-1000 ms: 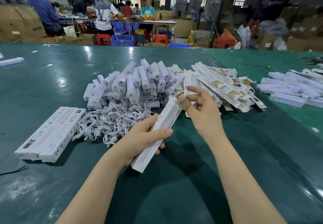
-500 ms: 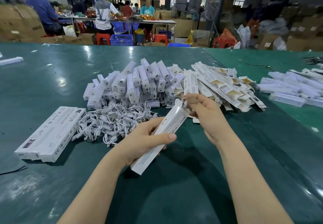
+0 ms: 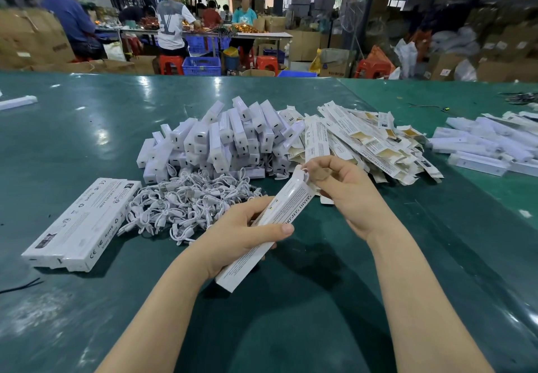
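My left hand (image 3: 241,233) grips a long white printed carton (image 3: 279,212) around its middle, tilted up and away over the green table (image 3: 291,314). My right hand (image 3: 343,189) pinches the carton's far end flap between thumb and fingers. Behind the hands lie a heap of white lamp bars (image 3: 227,137), a tangle of white cables (image 3: 186,206) and a spread of flat unfolded cartons (image 3: 366,142).
Filled white cartons (image 3: 84,224) lie side by side at the left. More white bars (image 3: 489,145) are piled at the far right, and one lone bar (image 3: 17,102) at the far left. People work at tables beyond the far edge.
My right hand moved down to the carton's far end and now pinches its flap. The carton tilted slightly in my left hand.
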Demonstrator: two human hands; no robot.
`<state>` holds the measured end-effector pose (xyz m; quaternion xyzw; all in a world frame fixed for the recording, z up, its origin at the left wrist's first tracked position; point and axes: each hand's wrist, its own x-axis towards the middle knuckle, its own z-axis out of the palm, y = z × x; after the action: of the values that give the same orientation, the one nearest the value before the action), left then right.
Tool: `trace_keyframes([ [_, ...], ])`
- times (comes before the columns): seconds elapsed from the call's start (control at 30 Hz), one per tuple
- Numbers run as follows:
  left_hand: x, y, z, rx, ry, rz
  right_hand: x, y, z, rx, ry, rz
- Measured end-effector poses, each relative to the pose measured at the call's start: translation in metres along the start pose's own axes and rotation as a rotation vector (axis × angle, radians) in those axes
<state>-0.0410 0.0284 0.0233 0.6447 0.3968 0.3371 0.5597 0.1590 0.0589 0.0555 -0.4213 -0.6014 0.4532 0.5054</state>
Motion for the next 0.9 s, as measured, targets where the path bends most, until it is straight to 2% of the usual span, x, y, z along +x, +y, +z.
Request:
trace_keyframes([
  [0.17,-0.001,-0.001,-0.001,0.028,-0.019,0.009,0.000,0.002,-0.002,-0.016,-0.001,-0.020],
  [0.33,0.000,-0.001,0.000,-0.052,-0.019,0.025,-0.004,-0.003,-0.013,-0.015,-0.103,-0.040],
  [0.43,0.001,-0.002,0.001,-0.056,0.004,0.020,-0.003,-0.001,-0.007,-0.021,-0.045,-0.037],
  [0.6,0.002,-0.003,0.001,-0.079,0.041,0.024,0.000,0.004,0.004,-0.174,0.001,-0.122],
  [0.77,0.004,-0.004,0.003,-0.123,0.106,0.070,0.002,0.007,0.021,-0.365,0.173,-0.230],
  [0.9,0.002,-0.001,0.007,-0.116,0.112,0.104,0.000,0.006,0.025,-0.439,0.057,-0.183],
])
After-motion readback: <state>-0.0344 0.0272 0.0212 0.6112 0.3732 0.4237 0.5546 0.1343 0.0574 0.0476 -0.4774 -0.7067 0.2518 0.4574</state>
